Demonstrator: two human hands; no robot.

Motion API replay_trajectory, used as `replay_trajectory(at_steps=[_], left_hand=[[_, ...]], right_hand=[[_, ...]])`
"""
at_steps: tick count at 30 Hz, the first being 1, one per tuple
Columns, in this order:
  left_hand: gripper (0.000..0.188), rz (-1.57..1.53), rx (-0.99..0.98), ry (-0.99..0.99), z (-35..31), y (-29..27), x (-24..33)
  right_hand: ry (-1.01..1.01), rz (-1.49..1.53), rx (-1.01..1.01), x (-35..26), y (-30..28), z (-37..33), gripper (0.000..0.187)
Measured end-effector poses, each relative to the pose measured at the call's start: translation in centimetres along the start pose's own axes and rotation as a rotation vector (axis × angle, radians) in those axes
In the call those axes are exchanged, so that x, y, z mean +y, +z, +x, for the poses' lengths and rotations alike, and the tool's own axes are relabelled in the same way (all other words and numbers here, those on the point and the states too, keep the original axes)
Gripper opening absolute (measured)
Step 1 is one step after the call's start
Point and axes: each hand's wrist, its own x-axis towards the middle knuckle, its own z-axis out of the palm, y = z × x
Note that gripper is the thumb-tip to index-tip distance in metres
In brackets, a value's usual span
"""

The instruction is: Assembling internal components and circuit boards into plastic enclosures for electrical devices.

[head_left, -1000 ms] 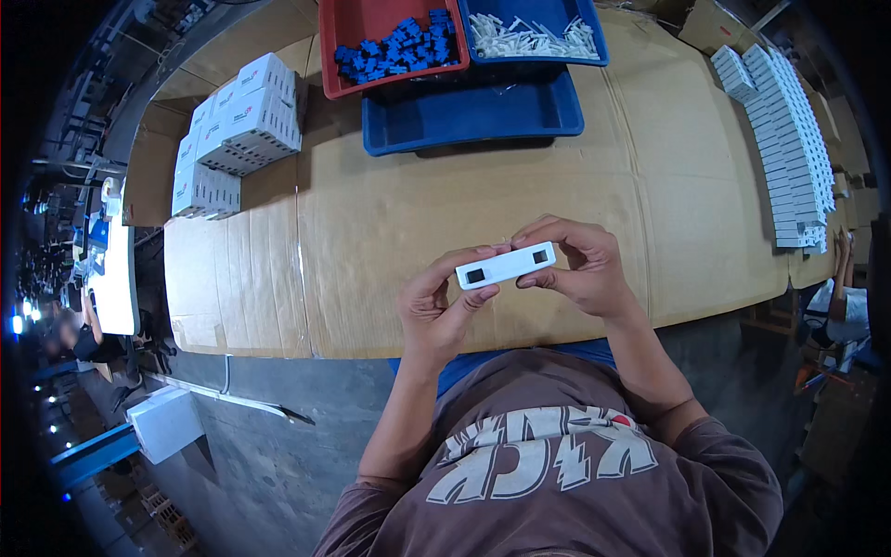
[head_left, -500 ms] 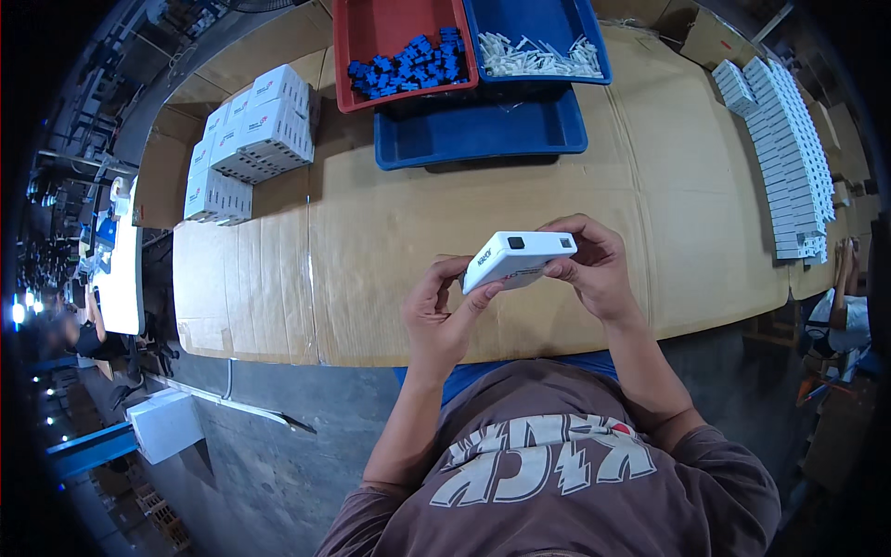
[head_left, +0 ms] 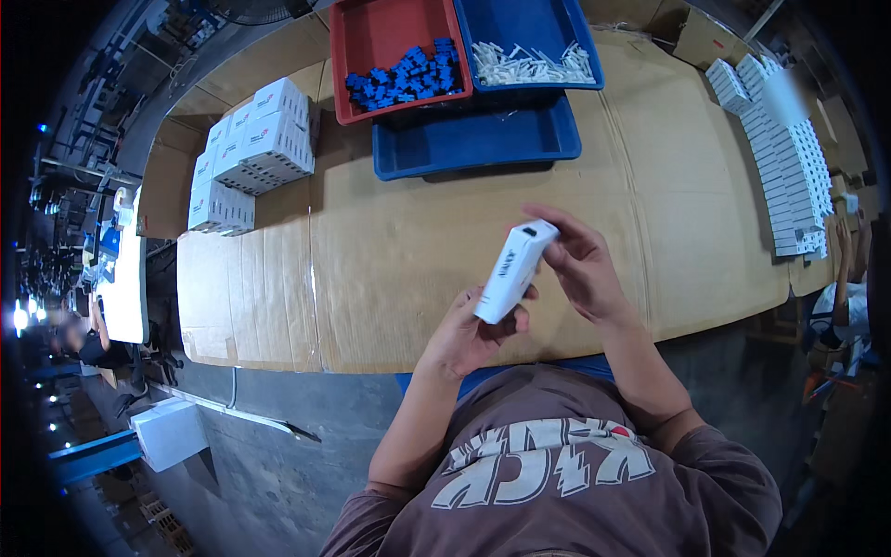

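My left hand (head_left: 471, 336) pinches the lower end of a tilted white rectangular box (head_left: 510, 276), held above the cardboard-covered tabletop (head_left: 390, 260) near its front edge; my right hand (head_left: 589, 278) curves around the upper end, whether pressing I cannot tell; beyond sit a blue tray (head_left: 473, 144), then a red tray (head_left: 394, 32) of blue plastic pieces (head_left: 408, 78)

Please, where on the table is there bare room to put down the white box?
Bare cardboard lies between the left box stack and the left hand, and between the right hand and the right box rows. The far middle is crowded with the red tray and two blue trays.
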Motion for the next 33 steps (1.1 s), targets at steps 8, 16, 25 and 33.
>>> replay_trajectory(at_steps=[8, 16, 25, 33], left_hand=[[0.031, 0.553, 0.617, 0.549, 2.5, 1.8, -0.4], [0.063, 1.486, 0.462, 0.846, 2.8, 2.1, -0.8], [0.050, 1.453, 0.470, 0.643, 1.7, 0.1, -3.4], [0.034, 1.690, 0.495, 0.649, 2.1, -2.1, -5.9]], right_hand=[[-0.044, -0.348, 0.177, 1.1, 0.0, -0.7, 0.059], [-0.279, -0.575, 0.084, -0.1, 0.5, -0.8, 0.098], [-0.165, -1.103, 0.087, -4.0, -7.1, -0.5, 0.104], [-0.359, -1.106, 0.853, -7.8, -22.4, -7.3, 0.100]])
